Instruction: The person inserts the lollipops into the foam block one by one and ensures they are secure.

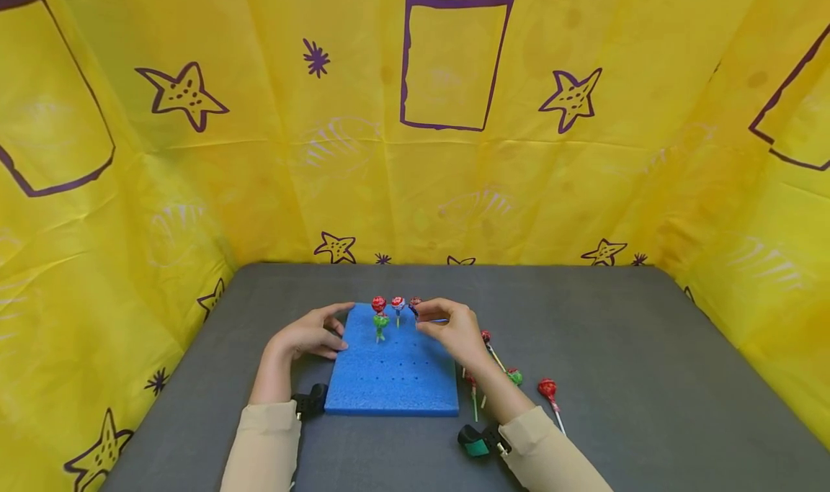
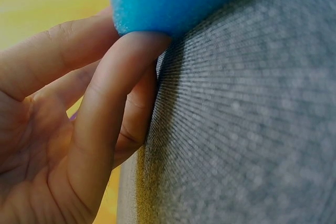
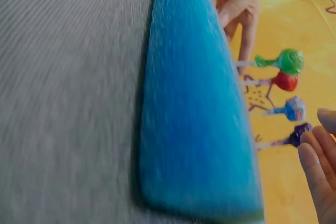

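Nearest me, my two beige sleeves (image 1: 266, 441) come in over the grey table (image 1: 648, 377), one on each side of the blue foam block (image 1: 395, 373), which lies flat in the middle of the table. Just right of the block, beside my right forearm, loose lollipops lie on the table: a red one (image 1: 547, 389), a green one (image 1: 515, 376) and a smaller red one (image 1: 485, 336) a little further back. My left hand (image 1: 314, 333) rests against the block's left edge near its far corner, fingers (image 2: 118, 103) fairly straight and pressed to the foam, gripping nothing. My right hand (image 1: 450, 326) hovers over the block's far right part, and its fingertips (image 3: 315, 156) pinch the dark purple lollipop (image 3: 300, 132), whose stick points down towards the foam; I cannot tell whether the stick is in the foam. Beside it, along the block's far edge, a blue-wrapped lollipop (image 1: 398, 304) and a red lollipop (image 1: 379, 304) stand upright in the foam, and a green lollipop (image 1: 380, 322) stands just in front of the red one. Behind the table hangs a yellow cloth (image 1: 259, 153) printed with purple stars and frames.
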### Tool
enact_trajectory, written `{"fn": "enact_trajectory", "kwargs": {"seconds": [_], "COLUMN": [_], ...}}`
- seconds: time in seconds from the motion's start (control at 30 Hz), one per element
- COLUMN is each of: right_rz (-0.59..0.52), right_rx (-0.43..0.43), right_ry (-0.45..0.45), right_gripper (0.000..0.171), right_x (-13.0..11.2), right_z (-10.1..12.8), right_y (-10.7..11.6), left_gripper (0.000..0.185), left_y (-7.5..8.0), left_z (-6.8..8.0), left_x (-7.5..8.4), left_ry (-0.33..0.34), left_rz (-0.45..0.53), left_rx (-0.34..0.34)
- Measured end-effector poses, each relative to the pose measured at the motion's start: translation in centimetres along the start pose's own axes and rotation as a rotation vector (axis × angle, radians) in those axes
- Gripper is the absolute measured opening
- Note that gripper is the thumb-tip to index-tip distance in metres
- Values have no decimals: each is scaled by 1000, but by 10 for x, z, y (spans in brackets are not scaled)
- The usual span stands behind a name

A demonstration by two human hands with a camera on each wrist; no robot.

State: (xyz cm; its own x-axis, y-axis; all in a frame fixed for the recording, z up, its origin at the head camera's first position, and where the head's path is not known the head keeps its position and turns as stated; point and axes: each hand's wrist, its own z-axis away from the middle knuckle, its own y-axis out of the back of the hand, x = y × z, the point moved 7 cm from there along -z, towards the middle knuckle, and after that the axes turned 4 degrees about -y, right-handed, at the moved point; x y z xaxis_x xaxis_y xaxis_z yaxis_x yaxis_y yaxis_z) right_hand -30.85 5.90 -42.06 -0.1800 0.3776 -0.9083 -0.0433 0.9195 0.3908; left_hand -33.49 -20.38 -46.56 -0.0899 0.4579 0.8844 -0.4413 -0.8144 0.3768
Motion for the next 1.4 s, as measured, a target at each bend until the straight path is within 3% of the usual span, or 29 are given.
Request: {"fn": "enact_trajectory", "kwargs": {"seconds": [0.4, 0.87, 1.1, 1.4], "right_rz": [21, 15, 137, 213], "right_rx": [71, 158, 142, 96], "right_ry": [-18, -225, -272, -320], "right_gripper": [29, 33, 33, 34], "right_x": [14, 49, 60, 69], "right_z": [4, 13, 18, 20], "right_y": [40, 93, 97, 87], "left_gripper": [81, 81, 81, 81], "left_y": [0, -1, -1, 0], "left_z": [0, 1, 1, 1], "left_x": [0, 2, 1, 1], "left_ry": [4, 14, 17, 19], "left_rz": [-7, -3, -1, 2], "left_rx": [2, 8, 9, 8]}}
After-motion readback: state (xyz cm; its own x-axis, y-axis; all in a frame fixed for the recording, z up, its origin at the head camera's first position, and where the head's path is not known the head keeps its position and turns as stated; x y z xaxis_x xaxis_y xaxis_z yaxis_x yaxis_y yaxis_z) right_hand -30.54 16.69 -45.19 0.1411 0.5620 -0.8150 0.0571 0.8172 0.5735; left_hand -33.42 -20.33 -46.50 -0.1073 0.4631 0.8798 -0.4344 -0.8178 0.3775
